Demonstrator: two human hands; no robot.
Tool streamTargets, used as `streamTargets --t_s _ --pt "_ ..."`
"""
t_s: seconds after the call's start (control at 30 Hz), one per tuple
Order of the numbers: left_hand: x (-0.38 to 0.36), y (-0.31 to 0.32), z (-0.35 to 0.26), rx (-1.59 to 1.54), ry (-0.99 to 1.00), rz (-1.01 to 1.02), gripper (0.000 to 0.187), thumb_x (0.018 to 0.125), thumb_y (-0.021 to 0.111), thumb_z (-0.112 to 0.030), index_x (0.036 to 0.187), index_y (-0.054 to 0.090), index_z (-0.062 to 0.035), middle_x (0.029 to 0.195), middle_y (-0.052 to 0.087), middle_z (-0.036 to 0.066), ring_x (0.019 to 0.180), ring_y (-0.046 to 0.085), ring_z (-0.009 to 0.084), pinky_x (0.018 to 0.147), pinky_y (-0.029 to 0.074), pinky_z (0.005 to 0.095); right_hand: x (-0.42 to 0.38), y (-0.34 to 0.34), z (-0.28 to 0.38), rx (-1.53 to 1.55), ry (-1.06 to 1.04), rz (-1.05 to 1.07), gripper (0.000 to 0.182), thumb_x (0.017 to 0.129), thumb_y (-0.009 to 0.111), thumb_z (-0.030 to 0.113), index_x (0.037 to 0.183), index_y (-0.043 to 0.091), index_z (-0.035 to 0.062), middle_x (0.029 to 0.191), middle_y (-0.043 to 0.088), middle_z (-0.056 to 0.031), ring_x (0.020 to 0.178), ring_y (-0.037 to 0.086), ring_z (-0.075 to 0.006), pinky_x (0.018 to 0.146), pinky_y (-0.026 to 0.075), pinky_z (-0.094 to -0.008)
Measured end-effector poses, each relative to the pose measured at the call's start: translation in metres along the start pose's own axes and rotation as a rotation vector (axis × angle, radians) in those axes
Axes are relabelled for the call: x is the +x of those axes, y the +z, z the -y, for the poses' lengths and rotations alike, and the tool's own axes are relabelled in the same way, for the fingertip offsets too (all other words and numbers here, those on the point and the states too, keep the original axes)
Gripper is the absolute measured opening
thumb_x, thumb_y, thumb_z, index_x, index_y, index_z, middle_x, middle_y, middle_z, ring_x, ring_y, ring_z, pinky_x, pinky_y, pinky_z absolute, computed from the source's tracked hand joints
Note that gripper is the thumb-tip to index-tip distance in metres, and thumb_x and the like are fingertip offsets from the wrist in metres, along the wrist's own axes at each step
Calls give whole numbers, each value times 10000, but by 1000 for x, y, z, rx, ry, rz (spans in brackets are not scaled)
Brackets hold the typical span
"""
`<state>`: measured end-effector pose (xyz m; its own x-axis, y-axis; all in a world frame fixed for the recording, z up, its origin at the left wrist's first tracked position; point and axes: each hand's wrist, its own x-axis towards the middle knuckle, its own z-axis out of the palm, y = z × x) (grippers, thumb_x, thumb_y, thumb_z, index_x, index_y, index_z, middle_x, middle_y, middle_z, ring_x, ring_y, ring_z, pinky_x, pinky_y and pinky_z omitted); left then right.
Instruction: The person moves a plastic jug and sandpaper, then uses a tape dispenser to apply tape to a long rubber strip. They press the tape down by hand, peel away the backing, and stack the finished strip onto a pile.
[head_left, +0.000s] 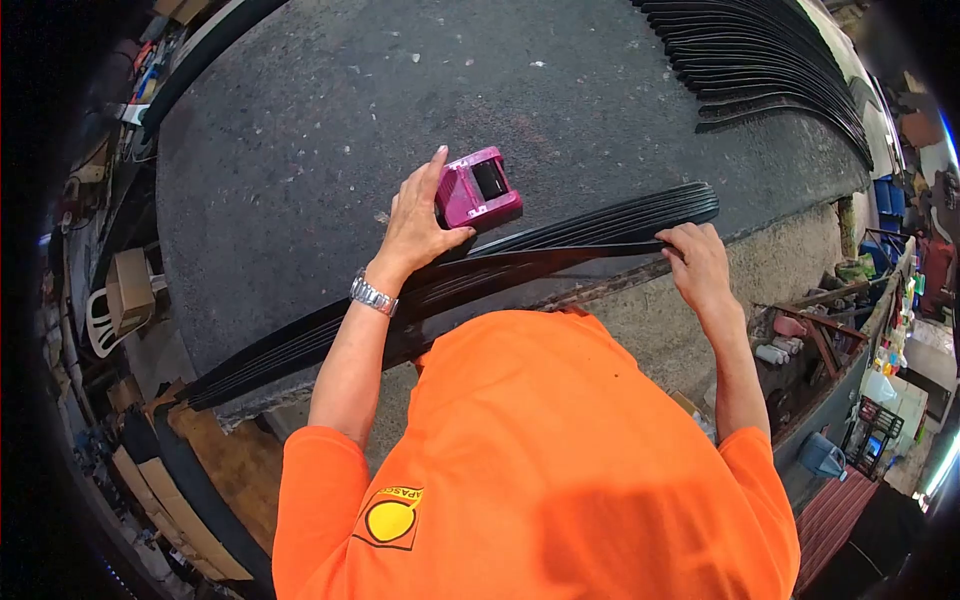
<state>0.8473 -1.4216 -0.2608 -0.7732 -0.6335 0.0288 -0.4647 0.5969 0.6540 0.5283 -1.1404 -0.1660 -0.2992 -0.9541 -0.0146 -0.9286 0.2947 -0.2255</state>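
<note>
My left hand (415,220), with a metal watch on its wrist, is closed around the side of a magenta boxy hand tool (461,204) that has a dark opening in its top. This tool is just above the table, beside a long bundle of flat black strips (600,222). At the bundle's right end, my right hand (698,262) pinches the end of one black strip (590,254). That strip bows away from the others along the near edge. The bundle runs on under my left forearm to the lower left.
The dark, scuffed table (300,150) has a chipped front edge close to my body. A fanned pile of black strips (770,60) lies at its far right. A cardboard box (130,290) sits on a white chair at left. A blue jug (822,456) stands low at right.
</note>
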Motion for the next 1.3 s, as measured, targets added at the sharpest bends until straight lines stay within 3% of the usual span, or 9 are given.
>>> streamTargets --t_s 0.27,0.37,0.43,0.5,0.57,0.6,0.77,0.9,1.3 --pt "15 9 -10 -4 67 -3 1293 669 943 -370 1674 141 -234 1563 416 210 1442 412 393 1184 335 522 4 19 14 30 -40 -61 205 820 746 79 1024 743 107 949 686 -58 918 601 -313 826 500 -435" --pt "-5 -8 -14 35 30 -102 1111 760 876 -421 1653 250 -209 1565 415 202 1444 414 383 1164 348 518 16 32 34 81 -130 -118 200 796 749 70 992 738 110 928 684 -52 893 604 -312 796 504 -436" --pt "-29 -26 -10 -28 63 22 855 845 797 -447 1572 441 -172 1548 443 188 1433 433 370 1142 367 510 30 44 58 145 -195 -174 208 763 739 47 960 729 115 908 677 -48 872 604 -311 770 505 -436" --pt "-52 -50 -14 -77 118 260 618 881 771 -399 1423 623 -143 1365 618 140 1306 564 346 1100 425 466 47 53 88 191 -260 -224 227 741 729 24 952 716 106 899 673 -49 854 598 -305 756 500 -426" --pt "-70 -67 -13 -115 78 270 471 908 742 -114 1371 665 -145 1044 698 145 966 687 345 843 539 383 66 63 120 202 -304 -253 239 727 718 12 951 700 95 893 664 -56 842 594 -298 747 496 -419" --pt "-78 -78 -7 -86 66 182 490 899 720 -22 1368 670 -152 995 684 129 899 678 321 789 534 386 77 69 137 205 -320 -268 242 713 707 4 935 690 96 881 654 -59 835 595 -297 738 495 -423" --pt "-109 -125 35 198 89 -65 520 931 682 10 1413 657 -184 938 677 88 859 633 261 806 529 382 120 79 217 281 -452 -370 200 702 714 38 875 629 92 882 596 -61 871 601 -282 733 496 -420" --pt "-120 -134 55 240 -7 -22 513 962 670 -23 1446 629 -190 903 659 81 836 598 247 805 522 380 134 98 245 325 -453 -362 208 697 732 39 867 617 75 890 597 -75 895 601 -278 760 511 -405" --pt "-70 -85 33 259 114 -93 455 949 681 -42 1385 668 -171 974 685 83 902 649 280 806 541 404 137 105 191 241 -322 -374 213 720 732 53 913 644 66 910 650 -106 910 653 -317 787 557 -428"
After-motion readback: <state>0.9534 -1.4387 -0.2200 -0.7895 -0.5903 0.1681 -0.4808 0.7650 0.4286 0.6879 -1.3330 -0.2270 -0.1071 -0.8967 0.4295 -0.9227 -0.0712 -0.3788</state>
